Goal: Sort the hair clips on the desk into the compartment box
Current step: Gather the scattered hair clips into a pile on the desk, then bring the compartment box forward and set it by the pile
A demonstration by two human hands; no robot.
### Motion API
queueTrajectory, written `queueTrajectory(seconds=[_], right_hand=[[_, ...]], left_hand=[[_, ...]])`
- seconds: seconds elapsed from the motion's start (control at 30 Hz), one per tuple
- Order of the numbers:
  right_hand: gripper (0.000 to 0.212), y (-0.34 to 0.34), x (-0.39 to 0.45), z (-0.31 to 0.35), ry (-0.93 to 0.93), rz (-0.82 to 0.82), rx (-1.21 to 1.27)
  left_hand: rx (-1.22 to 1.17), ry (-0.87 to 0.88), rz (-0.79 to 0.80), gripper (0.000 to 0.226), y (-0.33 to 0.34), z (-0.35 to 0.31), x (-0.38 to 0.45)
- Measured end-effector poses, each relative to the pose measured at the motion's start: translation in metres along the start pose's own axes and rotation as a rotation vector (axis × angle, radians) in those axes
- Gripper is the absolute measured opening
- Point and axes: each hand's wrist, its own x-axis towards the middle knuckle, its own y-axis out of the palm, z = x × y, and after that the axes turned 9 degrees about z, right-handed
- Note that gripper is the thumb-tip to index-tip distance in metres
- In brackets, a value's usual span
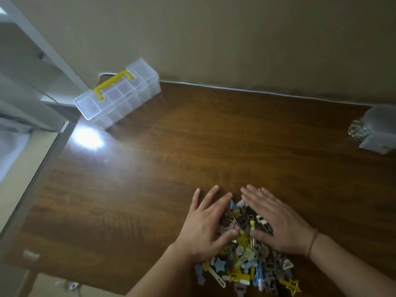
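Observation:
A heap of small hair clips (246, 258) in yellow, blue, brown and white lies on the brown wooden desk (162, 172) near its front edge. My left hand (205, 224) rests flat on the heap's left side, fingers spread. My right hand (276, 219) lies flat on the heap's right side, fingers together and pointing up-left. Neither hand grips a clip. The clear compartment box (117, 96) with a yellow handle (114, 83) stands shut at the desk's far left corner, far from both hands.
A translucent plastic container (379, 129) with shiny clips beside it sits at the right edge by the wall. A bright light glare (87, 137) marks the desk in front of the box. The desk's left edge drops off to the floor.

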Motion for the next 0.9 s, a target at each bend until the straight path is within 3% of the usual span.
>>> queueTrajectory(seconds=[0.13, 0.33, 0.5, 0.6, 0.73, 0.9], right_hand=[[0.079, -0.013, 0.009, 0.006, -0.039, -0.045, 0.107], [0.074, -0.088, 0.122, 0.04, -0.078, -0.225, 0.174], [0.08, -0.139, 0.252, 0.066, -0.022, -0.302, 0.258], [0.085, -0.163, 0.316, 0.071, 0.067, -0.344, 0.265], [0.092, -0.181, 0.371, 0.072, 0.156, -0.423, 0.261], [0.091, -0.187, 0.393, 0.07, 0.17, -0.489, 0.395]], left_hand=[[-0.054, -0.057, -0.047, 0.07, -0.012, 0.011, -0.006], [-0.212, -0.369, -0.657, 0.071, -0.094, 0.091, -0.002], [-0.38, -0.533, -0.996, 0.081, -0.175, 0.163, -0.004], [-0.487, -0.646, -1.043, 0.087, -0.201, 0.197, 0.002], [-0.697, -0.757, -0.927, 0.099, -0.209, 0.242, 0.014], [-0.793, -0.611, -0.861, 0.076, -0.212, 0.26, 0.016]])
